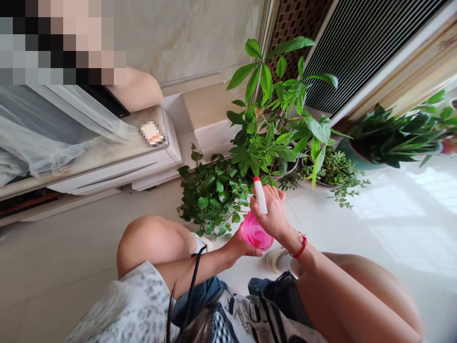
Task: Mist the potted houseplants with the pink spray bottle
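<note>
A pink spray bottle (pixel 257 232) with a white and red spray head is held between my hands, above the floor and between my knees. My left hand (pixel 240 244) supports its pink body from the left and below. My right hand (pixel 273 209) is closed round the neck and trigger of the spray head, whose red nozzle points away from me. Just past the nozzle stand a leafy trailing plant (pixel 210 195) and a taller broad-leaved plant (pixel 266 138). The fingers of my right hand are partly hidden behind the spray head.
A low white cabinet (pixel 117 174) with sheer cloth (pixel 82 119) on it runs along the left. More potted plants, one a small-leaved bush (pixel 330 166) and one dark-leaved (pixel 392 133), stand to the right. A ribbed dark panel (pixel 357 47) rises behind them. Pale tiles (pixel 89 247) cover the floor.
</note>
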Available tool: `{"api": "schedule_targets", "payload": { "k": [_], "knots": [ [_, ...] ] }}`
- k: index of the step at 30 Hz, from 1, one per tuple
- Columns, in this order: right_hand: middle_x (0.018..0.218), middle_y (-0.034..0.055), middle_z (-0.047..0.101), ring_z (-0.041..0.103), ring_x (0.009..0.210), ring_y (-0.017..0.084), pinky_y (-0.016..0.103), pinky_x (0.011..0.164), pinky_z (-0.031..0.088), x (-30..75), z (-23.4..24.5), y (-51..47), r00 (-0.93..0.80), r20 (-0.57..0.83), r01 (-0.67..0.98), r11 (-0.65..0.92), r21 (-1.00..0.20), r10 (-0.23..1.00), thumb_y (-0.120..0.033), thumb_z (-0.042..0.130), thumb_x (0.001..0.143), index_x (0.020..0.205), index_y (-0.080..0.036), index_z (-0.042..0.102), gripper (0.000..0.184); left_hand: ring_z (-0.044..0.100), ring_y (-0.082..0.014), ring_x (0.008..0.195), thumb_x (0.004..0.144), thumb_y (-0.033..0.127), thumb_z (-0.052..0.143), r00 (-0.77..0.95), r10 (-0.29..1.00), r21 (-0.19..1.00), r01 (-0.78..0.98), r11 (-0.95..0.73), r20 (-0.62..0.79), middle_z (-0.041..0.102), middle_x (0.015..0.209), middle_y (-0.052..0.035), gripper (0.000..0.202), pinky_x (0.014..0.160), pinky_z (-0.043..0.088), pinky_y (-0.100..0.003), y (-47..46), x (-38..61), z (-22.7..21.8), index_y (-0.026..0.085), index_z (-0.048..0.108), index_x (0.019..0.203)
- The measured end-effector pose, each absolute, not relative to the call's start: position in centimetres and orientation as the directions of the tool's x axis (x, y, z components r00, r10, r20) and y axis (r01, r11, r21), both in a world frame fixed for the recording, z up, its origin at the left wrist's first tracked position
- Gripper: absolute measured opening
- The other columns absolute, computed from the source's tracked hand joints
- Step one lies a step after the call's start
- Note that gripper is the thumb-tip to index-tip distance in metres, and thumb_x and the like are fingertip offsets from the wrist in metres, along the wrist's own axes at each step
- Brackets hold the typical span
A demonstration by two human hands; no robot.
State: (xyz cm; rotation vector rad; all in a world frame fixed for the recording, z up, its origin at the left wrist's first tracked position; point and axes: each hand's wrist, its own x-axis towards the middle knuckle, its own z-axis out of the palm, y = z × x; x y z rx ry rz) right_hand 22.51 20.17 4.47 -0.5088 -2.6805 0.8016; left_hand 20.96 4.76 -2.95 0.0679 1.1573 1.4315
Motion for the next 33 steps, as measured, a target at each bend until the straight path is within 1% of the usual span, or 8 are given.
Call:
{"api": "schedule_targets", "payload": {
  "k": [5,8,14,19,24,27,30,33],
  "knots": [
    [0.077,0.0051,0.056,0.051,0.082,0.026,0.048,0.088,0.038,22.5,3.8,19.7,-0.91,0.156,0.238,0.792,-0.562,0.384,-0.039,0.04,0.093,0.075,-0.026,0.038,0.022,0.058,-0.0374,0.13,0.039,0.009,0.091,-0.211,0.728,0.568,-0.772,0.285,-0.652,0.069,0.131,-0.0102,0.108,0.093,0.052,-0.045,4.7,21.5,-2.1,0.032,0.057,0.139],
    [0.077,0.0055,0.057,0.052,0.081,0.026,0.048,0.087,0.038,22.4,3.5,19.7,-0.911,0.151,0.241,0.791,-0.563,0.385,-0.038,0.041,0.093,0.076,-0.026,0.038,0.021,0.061,-0.0357,0.126,0.041,0.008,0.09,-0.193,0.731,0.563,-0.769,0.302,-0.655,0.072,0.123,-0.0072,0.103,0.09,0.052,-0.042,4.6,21.6,-1.6,0.033,0.06,0.135],
    [0.081,0.0065,0.06,0.053,0.085,0.027,0.047,0.086,0.039,22.9,2.8,19.5,-0.907,0.153,0.255,0.801,-0.541,0.393,-0.037,0.042,0.093,0.079,-0.025,0.044,0.019,0.059,-0.0379,0.13,0.037,0.003,0.088,-0.198,0.683,0.526,-0.791,0.312,-0.703,0.072,0.125,-0.0066,0.109,0.091,0.052,-0.045,4.3,22.0,-2.8,0.037,0.058,0.137],
    [0.078,0.0059,0.058,0.052,0.081,0.026,0.047,0.086,0.039,23.4,2.3,19.4,-0.917,0.139,0.239,0.794,-0.56,0.374,-0.037,0.043,0.093,0.077,-0.025,0.043,0.02,0.063,-0.0343,0.122,0.037,0.003,0.088,-0.176,0.68,0.5,-0.806,0.316,-0.712,0.074,0.118,-0.0057,0.111,0.083,0.052,-0.039,4.1,22.6,-3.2,0.035,0.057,0.14],
    [0.081,0.006,0.06,0.054,0.083,0.026,0.047,0.087,0.039,24.1,1.5,19.4,-0.912,0.106,0.271,0.776,-0.569,0.397,-0.038,0.041,0.095,0.081,-0.024,0.048,0.02,0.062,-0.0315,0.117,0.036,0.002,0.084,-0.152,0.637,0.463,-0.812,0.355,-0.756,0.073,0.12,-0.0046,0.117,0.08,0.052,-0.038,3.9,23.1,-3.1,0.036,0.054,0.144],
    [0.08,0.005,0.06,0.054,0.082,0.025,0.046,0.087,0.039,24.6,0.7,19.3,-0.917,0.096,0.27,0.778,-0.567,0.387,-0.039,0.042,0.095,0.083,-0.024,0.049,0.02,0.065,-0.0283,0.103,0.035,-0.002,0.082,-0.139,0.597,0.425,-0.826,0.37,-0.79,0.074,0.108,-0.0023,0.11,0.077,0.052,-0.038,3.5,23.9,-3.6,0.038,0.061,0.136],
    [0.076,0.0048,0.06,0.054,0.08,0.025,0.044,0.086,0.038,25.1,-0.1,19.0,-0.935,0.073,0.25,0.789,-0.562,0.348,-0.037,0.043,0.095,0.079,-0.024,0.047,0.021,0.064,-0.0209,0.081,0.035,-0.001,0.083,-0.075,0.596,0.368,-0.845,0.387,-0.8,0.071,0.083,0.0027,0.086,0.076,0.051,-0.037,3.0,25.1,-4.5,0.033,0.071,0.113],
    [0.079,0.0053,0.063,0.055,0.08,0.024,0.044,0.086,0.039,25.8,-0.7,18.5,-0.949,0.035,0.238,0.786,-0.57,0.313,-0.035,0.043,0.096,0.08,-0.024,0.048,0.02,0.062,-0.0163,0.072,0.035,0.002,0.086,0.001,0.603,0.303,-0.864,0.403,-0.798,0.069,0.079,0.0033,0.069,0.081,0.051,-0.038,2.6,26.1,-5.3,0.026,0.072,0.098]
  ]
}}
